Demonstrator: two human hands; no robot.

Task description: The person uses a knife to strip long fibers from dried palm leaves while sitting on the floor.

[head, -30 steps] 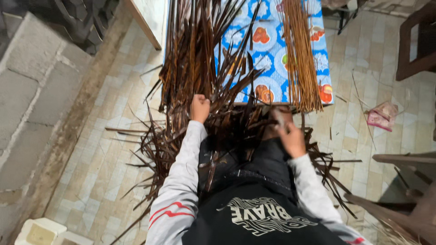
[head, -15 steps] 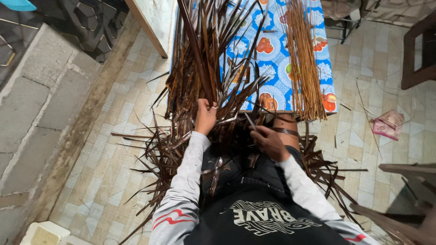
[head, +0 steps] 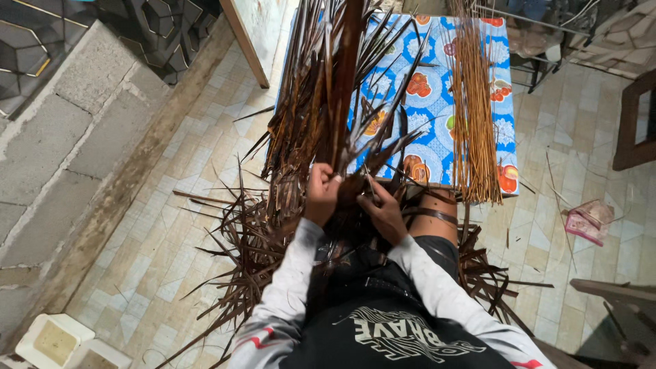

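My left hand (head: 321, 193) grips a long dark brown dried palm leaf (head: 345, 82) that stands up toward the camera. My right hand (head: 384, 212) is closed around a small thin blade or stick at the leaf's base, just right of the left hand. A big pile of dark dried leaves (head: 307, 116) lies on the left part of a table with a blue patterned cloth (head: 427, 102). A neat bundle of thin tan leaf ribs (head: 473, 116) lies on the table's right part. Stripped leaf scraps (head: 246, 239) litter the floor around my lap.
A grey concrete wall (head: 61, 137) runs along the left. White plastic containers (head: 61, 342) stand at the lower left on the tiled floor. A pink wrapper (head: 588, 222) lies on the floor at right, near dark wooden furniture (head: 632, 123).
My hands have come together at the table's front edge. The left hand has lifted one long leaf upright, and the right hand has moved left to its base.
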